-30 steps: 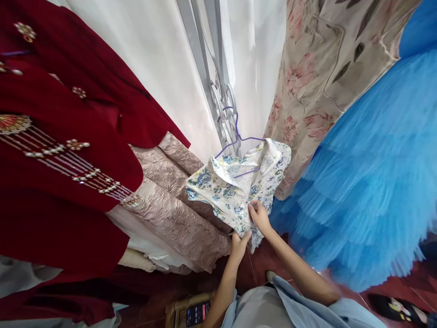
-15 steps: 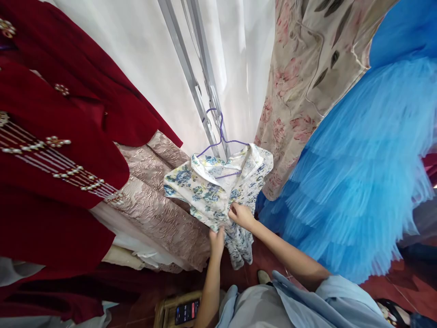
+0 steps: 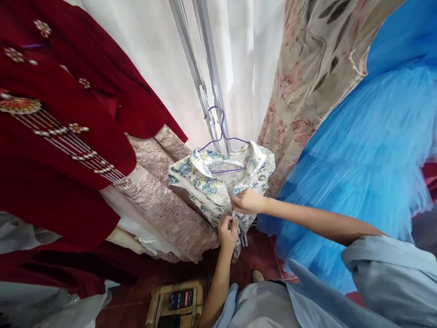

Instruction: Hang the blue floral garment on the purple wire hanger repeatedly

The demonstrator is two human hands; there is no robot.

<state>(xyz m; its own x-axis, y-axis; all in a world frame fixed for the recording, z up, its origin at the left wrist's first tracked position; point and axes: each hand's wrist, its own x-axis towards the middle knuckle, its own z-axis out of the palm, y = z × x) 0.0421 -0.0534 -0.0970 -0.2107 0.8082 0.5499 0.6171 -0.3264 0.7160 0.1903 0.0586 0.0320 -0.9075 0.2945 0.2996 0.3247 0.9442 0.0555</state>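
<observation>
A white collared shirt with blue and yellow flowers (image 3: 210,187) hangs on a purple wire hanger (image 3: 222,132) hooked to a grey metal stand (image 3: 196,64). My right hand (image 3: 248,201) is closed on the shirt's front edge, below the collar. Just beneath it, my left hand (image 3: 228,231) pinches the front opening with thumb and fingers. The two hands are close together, and the bit of cloth between their fingertips is too small to make out in detail. The shirt's lower part is bunched and partly hidden behind my hands.
A dark red jacket with beaded trim (image 3: 92,114) and a pinkish textured skirt (image 3: 167,196) hang at left. To the right are a beige floral dress (image 3: 290,91) and a layered blue tulle dress (image 3: 327,182). A phone (image 3: 180,299) lies on a wooden stool (image 3: 155,305) below.
My left hand has moved up and right from the shirt's lower side to the front opening. My right hand has risen slightly, its elbow swinging outward. The view has shifted a little.
</observation>
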